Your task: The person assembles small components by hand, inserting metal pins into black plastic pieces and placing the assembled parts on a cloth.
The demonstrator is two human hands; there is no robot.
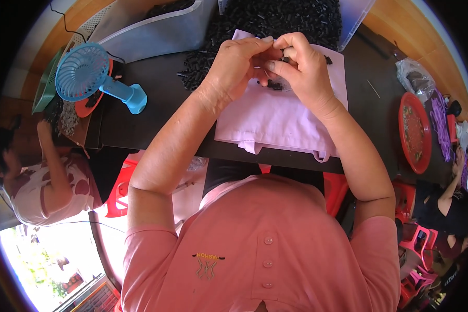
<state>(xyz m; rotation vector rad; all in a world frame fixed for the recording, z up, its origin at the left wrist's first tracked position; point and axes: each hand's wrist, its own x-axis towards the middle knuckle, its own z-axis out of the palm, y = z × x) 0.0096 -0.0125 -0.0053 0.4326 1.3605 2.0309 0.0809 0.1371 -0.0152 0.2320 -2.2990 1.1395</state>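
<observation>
My left hand (234, 65) and my right hand (306, 70) meet above a lilac cloth bag (275, 122) lying flat on the dark table. A small black piece (285, 60) shows between the closed thumb and fingers of my right hand. My left fingers are closed close beside it, their tips touching or nearly touching the right hand; what they hold is hidden. Beneath the hands, a few black pieces (273, 85) lie on the bag. Just beyond my hands spreads a large heap of small black tube-like pieces (281, 18).
Behind the left arm stands a clear plastic bin (161, 37). A blue handheld fan (88, 73) rests at left by an orange tray (91, 106). At right are a red tray (415, 132) of small parts, a plastic bag (415, 78) and purple straps (440, 122). Other people sit at both sides.
</observation>
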